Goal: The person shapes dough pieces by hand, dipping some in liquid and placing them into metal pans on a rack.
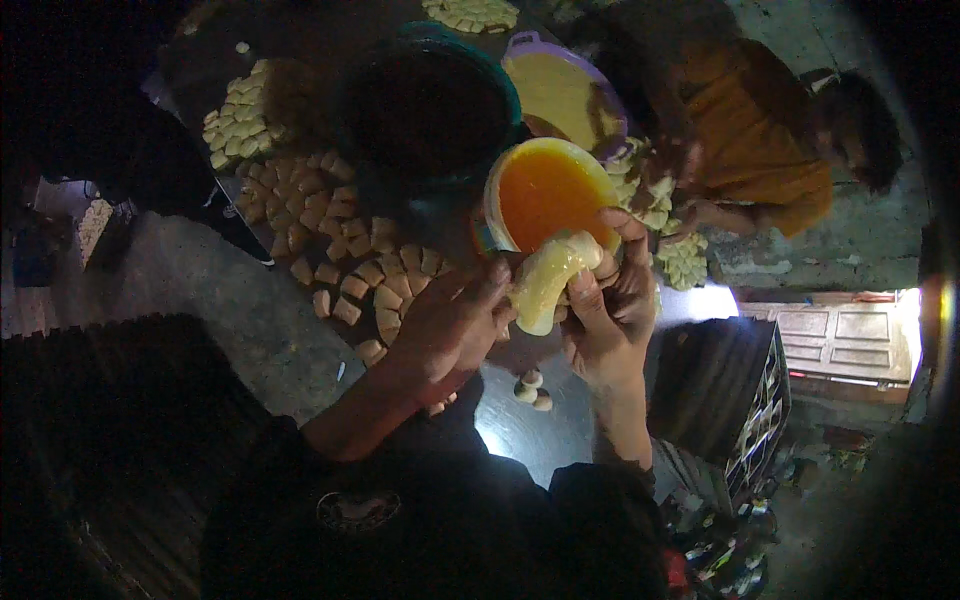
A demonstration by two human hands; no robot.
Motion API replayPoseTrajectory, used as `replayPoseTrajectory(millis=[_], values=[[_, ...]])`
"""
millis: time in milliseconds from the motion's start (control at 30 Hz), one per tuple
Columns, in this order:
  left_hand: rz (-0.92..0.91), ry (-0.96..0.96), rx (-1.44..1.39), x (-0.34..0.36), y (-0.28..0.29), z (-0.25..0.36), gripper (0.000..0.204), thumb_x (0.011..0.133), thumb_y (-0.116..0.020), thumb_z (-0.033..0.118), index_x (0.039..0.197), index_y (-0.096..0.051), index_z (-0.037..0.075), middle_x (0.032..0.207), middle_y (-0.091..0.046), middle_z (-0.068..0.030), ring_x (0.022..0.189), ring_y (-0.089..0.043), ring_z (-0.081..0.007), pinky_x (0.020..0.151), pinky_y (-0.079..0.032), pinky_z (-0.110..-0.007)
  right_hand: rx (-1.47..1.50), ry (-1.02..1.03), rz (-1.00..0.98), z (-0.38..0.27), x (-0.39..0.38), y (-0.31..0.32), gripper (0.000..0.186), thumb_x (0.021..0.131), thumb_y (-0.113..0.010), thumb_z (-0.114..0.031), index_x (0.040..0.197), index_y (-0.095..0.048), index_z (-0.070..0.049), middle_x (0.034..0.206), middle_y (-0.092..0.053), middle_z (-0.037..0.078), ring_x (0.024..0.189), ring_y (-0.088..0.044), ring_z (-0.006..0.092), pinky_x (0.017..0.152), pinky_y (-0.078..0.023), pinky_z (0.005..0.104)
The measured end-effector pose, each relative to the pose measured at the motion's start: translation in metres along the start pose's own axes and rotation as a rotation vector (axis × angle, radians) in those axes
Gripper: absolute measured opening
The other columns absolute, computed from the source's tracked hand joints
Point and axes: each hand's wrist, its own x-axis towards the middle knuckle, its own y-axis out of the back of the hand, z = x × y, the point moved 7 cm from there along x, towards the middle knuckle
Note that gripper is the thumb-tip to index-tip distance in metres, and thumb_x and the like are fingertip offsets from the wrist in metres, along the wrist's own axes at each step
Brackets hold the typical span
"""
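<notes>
Dough (546,288) bends by the near edge of the bucket (492,200), left hand (450,328) and right hand (612,328) pinching its opposite sides between thumb and fingers — light, even pressure should prevent tearing.

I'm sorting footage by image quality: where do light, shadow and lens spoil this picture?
In the head view, glare whitens part of the table; the teal tub is lost in shadow inside; light flares beside the door; the corners go black; the dough reads clearly enough, with small highlights.
</notes>
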Motion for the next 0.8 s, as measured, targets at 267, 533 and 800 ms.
replayPoseTrajectory(millis=[267, 533, 800], values=[[-0.003, 0.057, -0.068, -0.033, -0.056, -0.081, 0.042, 0.101, -0.054, 0.024, 0.134, -0.045, 0.000, 0.132, -0.053, -0.0092, 0.124, -0.053, -0.0223, 0.105, -0.044, -0.038, -0.467, 0.256, -0.051, -0.059, -0.120, 0.068, 0.033, 0.091, -0.070, -0.012, 0.119, -0.061, 0.002, 0.111, -0.066, 0.011, 0.093, -0.064, 0.0141, 0.080, -0.051, 0.0276], [-0.278, -0.103, 0.481, -0.081, -0.127, -0.164, 0.044, 0.091, -0.060, -0.008, 0.133, -0.051, -0.008, 0.147, -0.040, -0.0103, 0.136, -0.041, -0.0204, 0.111, -0.038, -0.034, -1.098, 0.632, 0.078, -0.126, -0.235, 0.082, 0.026, 0.069, -0.079, 0.001, 0.094, -0.072, -0.002, 0.112, -0.068, 0.018, 0.102, -0.066, 0.0295, 0.082, -0.054, 0.0352], [-0.170, 0.002, 0.402, -0.121, -0.154, -0.244, 0.024, 0.098, -0.056, 0.004, 0.118, -0.062, -0.008, 0.120, -0.065, -0.0137, 0.112, -0.060, -0.0146, 0.098, -0.047, -0.030, -1.707, 0.883, 0.126, -0.158, -0.346, 0.083, 0.019, 0.073, -0.077, -0.017, 0.091, -0.075, -0.013, 0.103, -0.071, 0.002, 0.097, -0.062, 0.0214, 0.074, -0.043, 0.0335]])
